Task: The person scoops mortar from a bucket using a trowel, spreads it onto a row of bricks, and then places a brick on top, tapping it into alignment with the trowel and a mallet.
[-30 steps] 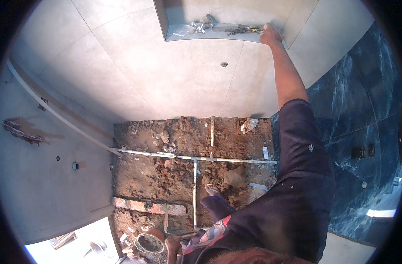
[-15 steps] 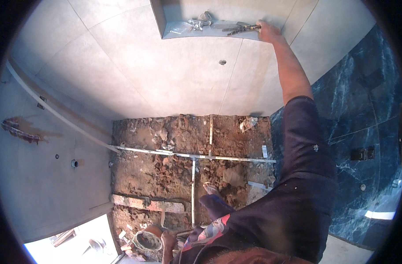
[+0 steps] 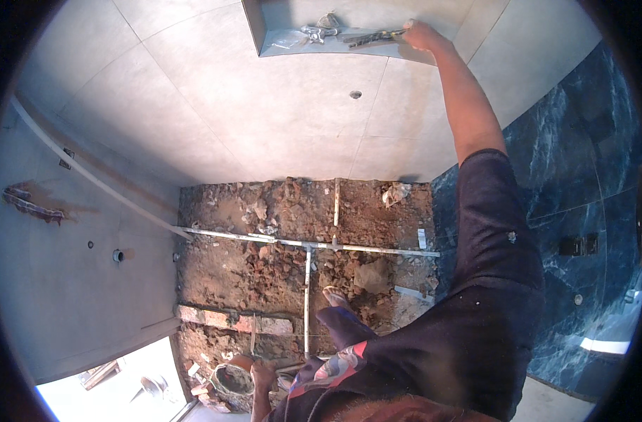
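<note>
Up in the wall niche, my right hand grips the handle end of some dark, long hand tools with yellow on them. Left of the tools lie chrome fittings and a small clear plastic piece. My left hand, low in the picture, has its fingers curled beside a brown bucket with grey material inside; whatever it holds is too unclear to make out. My foot in a sandal rests on the rubble floor.
White pipes cross the dug-up floor, with a brick row at lower left. A grey wall with pipe stubs is at left, dark blue marbled tiles at right, and a bright opening at bottom left.
My right hand has shifted left and up in the picture along the niche, the tools moving left with it. My left hand sits slightly further left and higher in the picture.
</note>
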`<state>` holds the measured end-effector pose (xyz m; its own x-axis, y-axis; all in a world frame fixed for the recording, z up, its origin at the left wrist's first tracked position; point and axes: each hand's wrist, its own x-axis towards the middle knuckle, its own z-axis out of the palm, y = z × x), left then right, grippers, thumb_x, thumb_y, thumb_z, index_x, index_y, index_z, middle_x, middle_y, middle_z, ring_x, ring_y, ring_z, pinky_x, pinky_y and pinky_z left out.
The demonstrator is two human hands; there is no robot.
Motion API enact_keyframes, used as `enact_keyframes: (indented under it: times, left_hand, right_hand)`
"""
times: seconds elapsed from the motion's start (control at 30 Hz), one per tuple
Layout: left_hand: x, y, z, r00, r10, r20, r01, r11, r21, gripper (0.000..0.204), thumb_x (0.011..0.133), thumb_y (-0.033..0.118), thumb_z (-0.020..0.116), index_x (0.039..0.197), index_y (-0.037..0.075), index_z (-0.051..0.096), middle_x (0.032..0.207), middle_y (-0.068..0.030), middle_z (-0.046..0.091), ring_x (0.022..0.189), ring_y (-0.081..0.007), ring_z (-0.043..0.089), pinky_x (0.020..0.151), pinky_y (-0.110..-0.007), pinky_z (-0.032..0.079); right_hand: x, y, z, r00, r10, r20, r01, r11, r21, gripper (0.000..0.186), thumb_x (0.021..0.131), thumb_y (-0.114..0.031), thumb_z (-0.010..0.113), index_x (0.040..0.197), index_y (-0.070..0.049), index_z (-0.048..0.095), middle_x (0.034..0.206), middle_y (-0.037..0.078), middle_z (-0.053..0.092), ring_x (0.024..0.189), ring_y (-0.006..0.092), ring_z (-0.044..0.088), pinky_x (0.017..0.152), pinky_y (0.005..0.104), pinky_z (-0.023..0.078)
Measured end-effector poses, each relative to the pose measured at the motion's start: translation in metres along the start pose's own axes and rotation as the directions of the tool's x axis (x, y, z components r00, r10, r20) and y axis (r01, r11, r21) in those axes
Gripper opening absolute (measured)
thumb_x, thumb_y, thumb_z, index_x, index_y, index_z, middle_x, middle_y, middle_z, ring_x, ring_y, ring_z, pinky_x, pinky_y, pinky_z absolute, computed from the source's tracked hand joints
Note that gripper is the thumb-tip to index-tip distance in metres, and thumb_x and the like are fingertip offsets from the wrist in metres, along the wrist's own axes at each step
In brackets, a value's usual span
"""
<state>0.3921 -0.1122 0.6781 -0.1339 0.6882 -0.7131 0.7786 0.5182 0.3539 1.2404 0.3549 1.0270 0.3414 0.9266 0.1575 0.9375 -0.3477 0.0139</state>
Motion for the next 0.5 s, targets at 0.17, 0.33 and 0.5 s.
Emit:
enact_keyframes:
  times: [0.17, 0.33, 0.5]
  left_hand:
    - [-0.018, 0.037, -0.01, 0.977, 0.172, -0.127, -0.157, 0.98, 0.121, 0.037, 0.074, 0.026, 0.073, 0.082, -0.007, 0.06, 0.075, -0.029, 0.063, 0.068, -0.0433, 0.065, 0.07, -0.048, 0.052]
    - [-0.003, 0.03, -0.009, 0.962, 0.245, -0.117, -0.222, 0.958, 0.18, 0.039, 0.074, 0.026, 0.073, 0.086, -0.009, 0.06, 0.08, -0.0293, 0.065, 0.073, -0.0434, 0.066, 0.071, -0.047, 0.052]
    - [-0.029, 0.067, -0.025, 0.994, 0.093, -0.057, -0.09, 0.995, 0.044, 0.045, 0.074, 0.028, 0.073, 0.091, -0.012, 0.06, 0.084, -0.0278, 0.067, 0.083, -0.0453, 0.065, 0.076, -0.047, 0.053]
  right_hand:
    - [0.023, -0.013, 0.011, 0.995, 0.09, -0.036, -0.092, 0.992, -0.082, 0.03, 0.082, -0.017, 0.052, 0.098, 0.002, 0.07, 0.097, 0.026, 0.068, 0.09, 0.0375, 0.068, 0.078, 0.0478, 0.051]
    - [0.032, -0.006, 0.013, 0.982, 0.161, 0.098, -0.149, 0.982, -0.115, 0.033, 0.087, -0.021, 0.053, 0.105, 0.001, 0.069, 0.096, 0.019, 0.071, 0.092, 0.0344, 0.068, 0.081, 0.0484, 0.05]
    - [0.013, -0.04, -0.016, 0.986, 0.129, 0.109, -0.126, 0.992, -0.033, 0.023, 0.083, -0.014, 0.051, 0.084, 0.005, 0.065, 0.077, 0.02, 0.067, 0.065, 0.0302, 0.063, 0.059, 0.0484, 0.045]
